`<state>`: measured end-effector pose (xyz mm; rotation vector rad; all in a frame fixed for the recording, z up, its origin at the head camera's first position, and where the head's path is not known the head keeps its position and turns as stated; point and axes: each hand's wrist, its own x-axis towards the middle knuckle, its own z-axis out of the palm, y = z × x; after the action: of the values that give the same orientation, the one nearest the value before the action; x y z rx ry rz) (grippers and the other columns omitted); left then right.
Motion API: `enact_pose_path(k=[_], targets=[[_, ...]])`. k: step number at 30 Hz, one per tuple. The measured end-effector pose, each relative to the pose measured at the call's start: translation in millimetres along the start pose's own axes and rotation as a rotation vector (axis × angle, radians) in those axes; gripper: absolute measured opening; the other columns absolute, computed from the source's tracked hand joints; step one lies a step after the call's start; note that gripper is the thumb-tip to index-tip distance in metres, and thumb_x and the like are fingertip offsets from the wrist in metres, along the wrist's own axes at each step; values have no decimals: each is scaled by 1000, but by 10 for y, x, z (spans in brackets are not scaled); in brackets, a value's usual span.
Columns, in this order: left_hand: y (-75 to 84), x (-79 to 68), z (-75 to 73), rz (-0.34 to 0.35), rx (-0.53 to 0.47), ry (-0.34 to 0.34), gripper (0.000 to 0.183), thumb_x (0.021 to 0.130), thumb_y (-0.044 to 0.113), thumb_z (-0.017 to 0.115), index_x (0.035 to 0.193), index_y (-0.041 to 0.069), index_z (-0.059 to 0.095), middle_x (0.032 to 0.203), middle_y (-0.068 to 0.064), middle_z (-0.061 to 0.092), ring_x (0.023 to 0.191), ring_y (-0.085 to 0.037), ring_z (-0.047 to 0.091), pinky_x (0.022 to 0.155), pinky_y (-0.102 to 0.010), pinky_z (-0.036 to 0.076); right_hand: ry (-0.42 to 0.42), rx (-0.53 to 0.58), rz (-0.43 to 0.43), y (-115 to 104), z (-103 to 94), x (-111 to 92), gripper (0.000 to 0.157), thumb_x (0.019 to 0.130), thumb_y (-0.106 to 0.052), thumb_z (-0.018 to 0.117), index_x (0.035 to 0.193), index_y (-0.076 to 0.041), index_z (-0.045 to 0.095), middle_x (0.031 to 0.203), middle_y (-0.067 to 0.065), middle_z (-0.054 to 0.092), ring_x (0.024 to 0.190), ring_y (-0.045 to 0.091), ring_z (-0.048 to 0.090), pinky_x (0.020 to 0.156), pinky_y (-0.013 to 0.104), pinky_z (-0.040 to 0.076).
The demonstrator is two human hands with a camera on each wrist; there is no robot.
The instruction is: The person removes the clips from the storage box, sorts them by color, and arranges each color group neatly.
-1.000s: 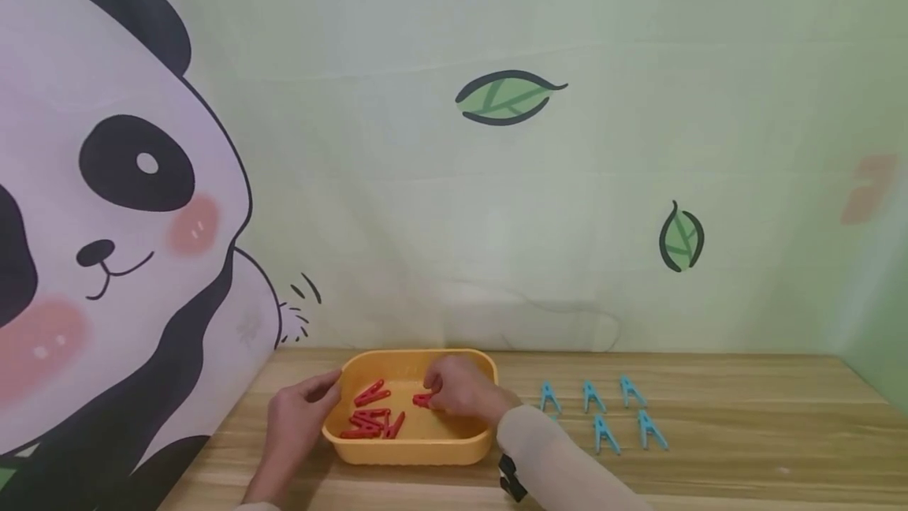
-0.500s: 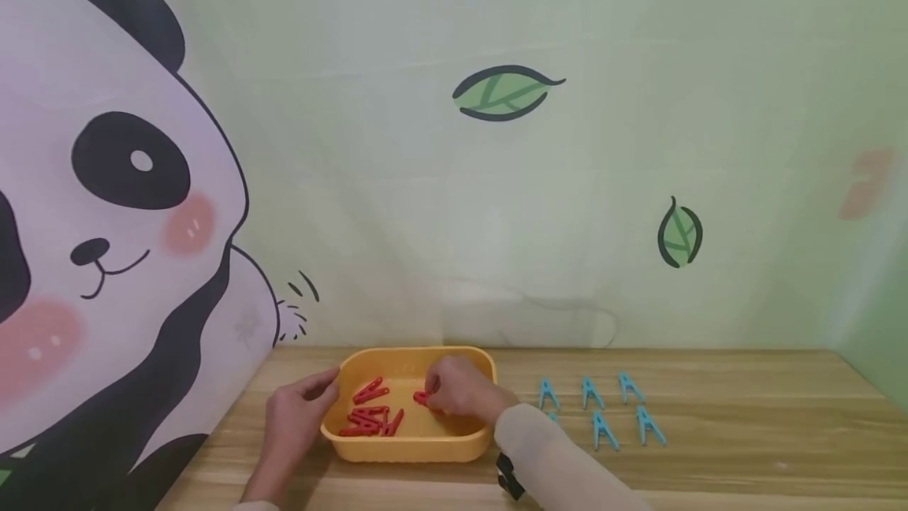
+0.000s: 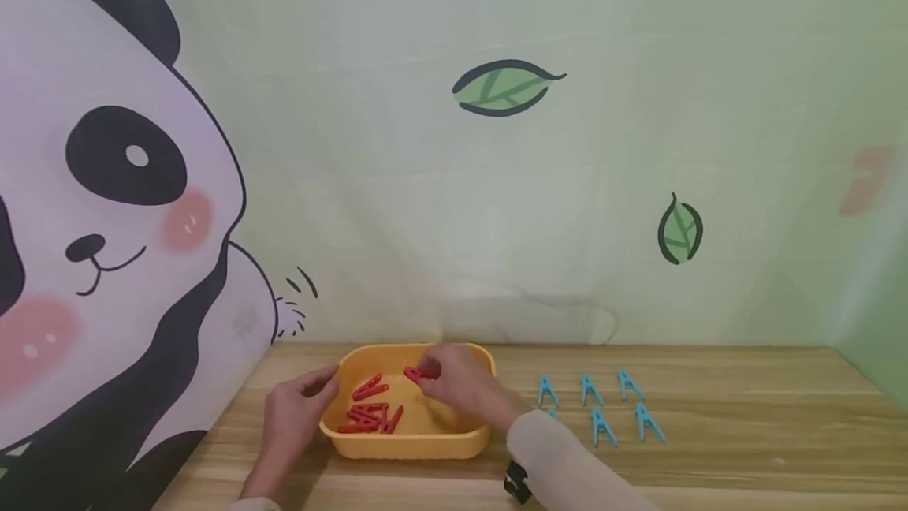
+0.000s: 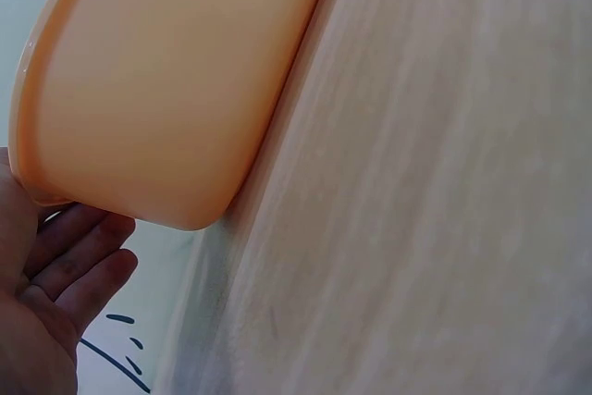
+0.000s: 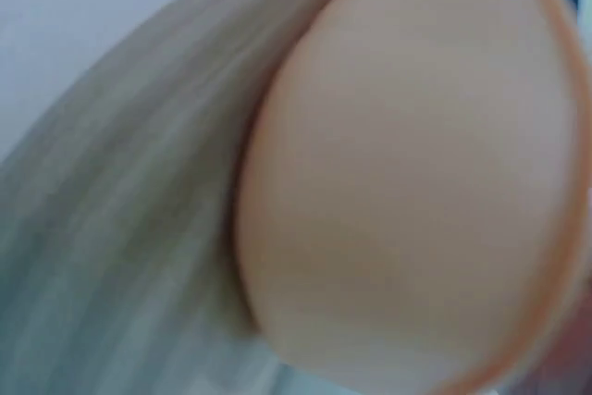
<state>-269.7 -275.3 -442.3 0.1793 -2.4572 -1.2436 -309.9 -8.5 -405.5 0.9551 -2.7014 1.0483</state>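
Observation:
A yellow plastic basin (image 3: 411,448) stands on the wooden table, and its outer wall fills much of both wrist views. My left hand (image 3: 292,416) holds the basin's left rim; the left wrist view shows its fingers (image 4: 88,270) beside the outer wall. Above the basin floor, my right hand (image 3: 459,386) pinches a red clothespin (image 3: 411,374) by one end, its other end pointing left. Several more red clothespins (image 3: 370,389) lie in the left half of the basin, some overlapping. The right hand is mostly out of the right wrist view.
Right of the basin, several blue clothespins (image 3: 601,426) lie in two rows on the table (image 3: 752,432). One in the near row is partly hidden by the right arm. A wall hanging (image 3: 567,180) with a panda and leaves rises behind the table.
My right hand has lifted the red clothespin up from the basin floor. My left hand stays at the rim, and the other clothespins lie as before.

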Motion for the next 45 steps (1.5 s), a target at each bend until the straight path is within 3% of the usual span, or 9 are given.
enact_pose_path(k=[8,16,22,27,31,38,45], targets=[[16,-14,-2,6,5,11,30,100,11,73,127,0,74,126,-20,73,123,-41,67,103,-50,56,141,68,-127,-164,-338,-305,10,92,-3,78,102,-3,76,94,4,73,85,19,68,79,30,62],[7,-21,-8,19,0,24,30,98,11,74,126,1,75,124,-19,74,123,-41,67,104,-50,55,199,211,15,-162,-748,-666,14,95,-6,79,108,-5,77,101,0,74,91,15,69,83,29,62],[8,-20,-2,16,-9,23,30,98,11,74,127,0,75,125,-19,73,124,-40,67,104,-48,55,234,218,78,-102,-950,-903,14,94,-6,80,108,-8,77,102,-1,74,91,15,70,85,32,64],[8,-18,-8,19,-5,28,30,98,11,74,127,0,75,124,-19,74,123,-40,68,104,-48,55,249,214,81,-9,-1065,-1060,15,95,-5,79,110,-7,77,103,-1,75,93,15,71,88,34,63],[-7,-11,-11,25,0,29,30,98,11,74,126,0,75,124,-19,74,123,-40,68,104,-49,55,255,216,66,62,-1124,-1161,16,94,-4,80,110,-8,77,101,-3,75,91,15,71,85,29,63],[-16,1,-12,31,5,27,31,99,11,73,127,0,75,125,-20,73,124,-40,67,106,-50,54,265,183,43,146,-1158,-1283,18,91,-1,82,108,-6,77,97,-4,75,87,13,71,82,33,65],[-22,-2,-9,29,1,21,31,100,12,72,128,1,74,126,-19,73,124,-40,67,105,-49,55,243,150,39,236,-1195,-1397,15,92,-3,82,106,-4,77,96,-2,75,85,13,71,78,30,64]])
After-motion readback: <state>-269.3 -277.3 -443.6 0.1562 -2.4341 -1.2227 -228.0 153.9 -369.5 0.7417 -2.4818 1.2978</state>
